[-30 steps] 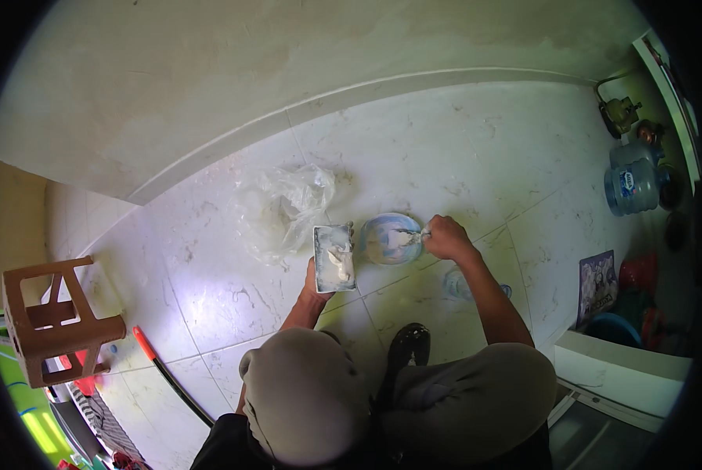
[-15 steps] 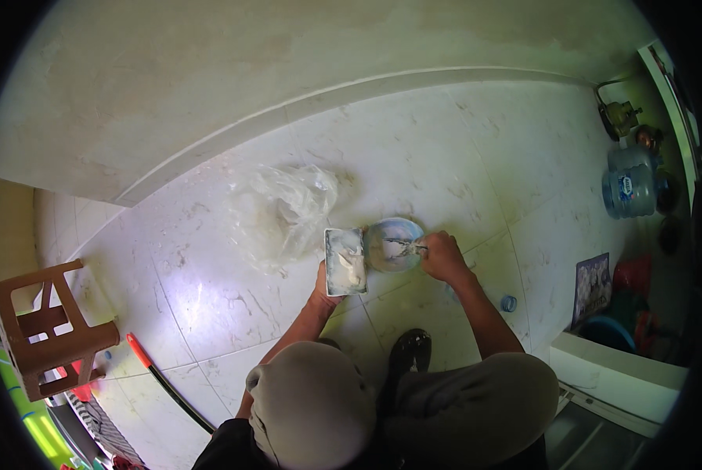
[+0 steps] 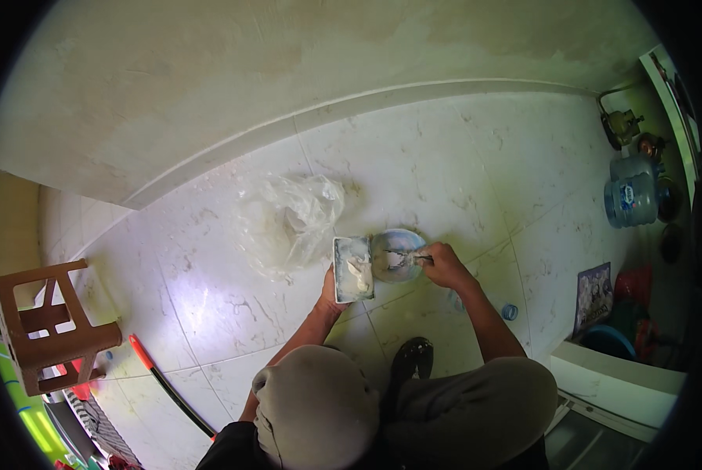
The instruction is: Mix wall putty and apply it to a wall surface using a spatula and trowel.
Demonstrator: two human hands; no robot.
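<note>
My left hand [image 3: 329, 283] grips the left side of a small rectangular tray [image 3: 344, 282] smeared with white paste, with a pale lump in it. Just right of the tray, my right hand [image 3: 445, 266] is closed on the handle of a scraper [image 3: 406, 258], its coated blade inside a round pale-blue bowl [image 3: 402, 236] with whitish material in it. A crumpled clear plastic bag [image 3: 284, 223] lies beyond the tray on the tiled floor [image 3: 460, 180]. Behind my right forearm, a clear bottle partly shows, and a small blue cap-like piece [image 3: 510, 312] lies to its right.
A brown plastic stool [image 3: 57, 329] stands at left beside an orange-and-black curved tool [image 3: 175, 392]. Large water bottles [image 3: 629, 200], a gas cylinder [image 3: 621, 129] and basins [image 3: 609, 341] line the right side. A wall [image 3: 312, 55] bounds the far side; white furniture [image 3: 617, 380] is near right.
Since a second ago the tray and bowl have shifted right and slightly down in the picture, with both hands. My right hand still works the scraper in the bowl.
</note>
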